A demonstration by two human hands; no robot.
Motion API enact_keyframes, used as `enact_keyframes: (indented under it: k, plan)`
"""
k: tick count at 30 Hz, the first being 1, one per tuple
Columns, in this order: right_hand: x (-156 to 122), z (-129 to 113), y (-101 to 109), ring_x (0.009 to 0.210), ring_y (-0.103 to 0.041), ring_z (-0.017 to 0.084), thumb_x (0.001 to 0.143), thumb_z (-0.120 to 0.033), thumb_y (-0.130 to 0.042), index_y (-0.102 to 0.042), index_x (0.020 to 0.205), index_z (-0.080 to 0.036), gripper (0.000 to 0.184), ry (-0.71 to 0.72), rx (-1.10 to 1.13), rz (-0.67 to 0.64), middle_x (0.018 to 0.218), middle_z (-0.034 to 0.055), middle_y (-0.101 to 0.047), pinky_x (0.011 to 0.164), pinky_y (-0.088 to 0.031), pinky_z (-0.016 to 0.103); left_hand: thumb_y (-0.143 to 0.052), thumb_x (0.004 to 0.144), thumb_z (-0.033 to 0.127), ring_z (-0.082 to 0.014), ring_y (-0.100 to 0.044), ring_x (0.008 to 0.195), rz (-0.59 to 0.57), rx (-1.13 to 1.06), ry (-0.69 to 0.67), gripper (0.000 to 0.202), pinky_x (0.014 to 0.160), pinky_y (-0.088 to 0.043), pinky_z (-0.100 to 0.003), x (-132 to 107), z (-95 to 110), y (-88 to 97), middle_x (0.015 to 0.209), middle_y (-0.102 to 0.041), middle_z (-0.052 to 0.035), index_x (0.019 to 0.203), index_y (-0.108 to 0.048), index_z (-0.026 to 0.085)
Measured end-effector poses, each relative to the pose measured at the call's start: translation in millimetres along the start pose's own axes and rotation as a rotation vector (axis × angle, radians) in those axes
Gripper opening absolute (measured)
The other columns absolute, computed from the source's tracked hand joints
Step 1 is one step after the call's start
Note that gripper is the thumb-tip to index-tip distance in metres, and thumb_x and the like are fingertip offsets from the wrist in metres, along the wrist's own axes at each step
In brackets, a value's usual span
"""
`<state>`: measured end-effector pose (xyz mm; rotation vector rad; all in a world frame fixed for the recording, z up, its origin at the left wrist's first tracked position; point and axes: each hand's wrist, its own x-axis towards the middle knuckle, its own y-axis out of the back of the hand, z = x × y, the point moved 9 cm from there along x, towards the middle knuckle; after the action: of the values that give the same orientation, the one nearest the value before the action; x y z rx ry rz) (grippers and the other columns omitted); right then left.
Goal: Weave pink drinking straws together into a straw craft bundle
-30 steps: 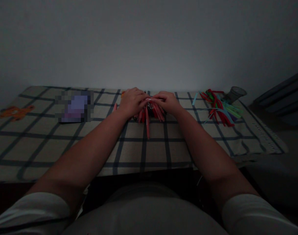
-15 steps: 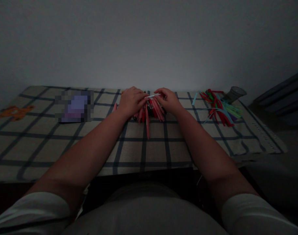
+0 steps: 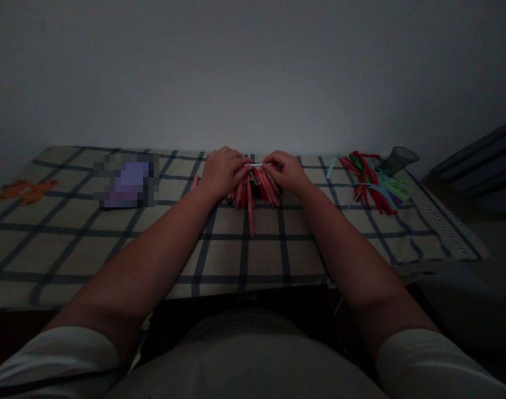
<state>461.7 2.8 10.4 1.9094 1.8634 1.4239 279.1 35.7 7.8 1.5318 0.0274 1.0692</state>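
Between my two hands stretches a thin white strip (image 3: pixel 257 164), now lying nearly level. My left hand (image 3: pixel 225 169) pinches its left end, and the fingertips are partly hidden by the hand itself. At the other end, the curled fingers and thumb of my right hand (image 3: pixel 285 169) are closed on it. Just under and in front of the hands lies a pile of thin pink and red stick-like pieces (image 3: pixel 244 194), fanned toward me with dark bits among them. One longer pink piece (image 3: pixel 251 216) juts out toward the front.
A checked cloth (image 3: pixel 263 260) covers the table. To the right lie loose red, green, blue and purple strips (image 3: pixel 375 191) beside a tilted clear cup (image 3: pixel 398 159). On the left are a blurred-out purple object (image 3: pixel 130 180) and an orange flat shape (image 3: pixel 26 190). A wall stands behind.
The white strip has gone from slanting up at the right to nearly level, its right end lower. My right hand has shifted very slightly; my left hand stays in place.
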Motion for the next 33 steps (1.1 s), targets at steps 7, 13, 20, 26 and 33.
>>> enact_keyframes:
  k: [7, 13, 20, 26, 33]
  plan:
    - [1, 0, 5, 0.095, -0.063, 0.028, 0.104, -0.034, -0.073, -0.077, 0.096, -0.025, 0.013, -0.013, -0.036, 0.041, 0.099, 0.0096, -0.077, 0.098, -0.054, 0.043, -0.063, 0.114, 0.038, -0.0383, -0.076, 0.124, -0.004, -0.018, 0.008, 0.038, 0.106, -0.058, -0.055, -1, 2, 4.4, 0.13, -0.09, -0.017, 0.133, -0.094, 0.025]
    - [0, -3, 6, 0.093, -0.064, 0.027, 0.104, -0.033, -0.073, -0.079, 0.097, -0.024, 0.013, -0.017, -0.013, 0.047, 0.099, 0.0093, -0.077, 0.096, -0.054, 0.043, -0.063, 0.115, 0.039, -0.0364, -0.08, 0.126, -0.01, -0.014, 0.031, 0.038, 0.108, -0.058, -0.052, -1, 1, 5.6, 0.132, -0.092, -0.0139, 0.136, -0.093, 0.027]
    - [1, 1, 4, 0.096, -0.064, 0.028, 0.104, -0.036, -0.077, -0.085, 0.101, -0.024, 0.015, -0.025, -0.007, -0.004, 0.1, 0.0096, -0.078, 0.094, -0.054, 0.043, -0.061, 0.116, 0.041, -0.0347, -0.083, 0.117, -0.019, 0.022, 0.053, 0.04, 0.102, -0.058, -0.048, -1, -1, 5.0, 0.126, -0.093, -0.0125, 0.137, -0.092, 0.028]
    - [1, 3, 5, 0.098, -0.067, 0.028, 0.106, -0.04, -0.08, -0.09, 0.116, -0.023, 0.023, -0.021, -0.015, -0.02, 0.106, 0.0102, -0.08, 0.095, -0.055, 0.042, -0.06, 0.115, 0.04, -0.0373, -0.081, 0.116, -0.044, 0.047, 0.057, 0.039, 0.099, -0.058, -0.05, 0, 5, 6.8, 0.122, -0.093, -0.0143, 0.133, -0.093, 0.027]
    - [-5, 41, 51, 0.096, -0.073, 0.029, 0.11, -0.037, -0.073, -0.092, 0.12, -0.02, 0.027, -0.209, -0.142, 0.044, 0.113, 0.0134, -0.087, 0.094, -0.057, 0.043, -0.061, 0.117, 0.042, -0.0358, -0.082, 0.112, -0.051, 0.052, 0.079, 0.039, 0.097, -0.058, -0.049, 0, 5, 8.8, 0.118, -0.093, -0.013, 0.132, -0.094, 0.028]
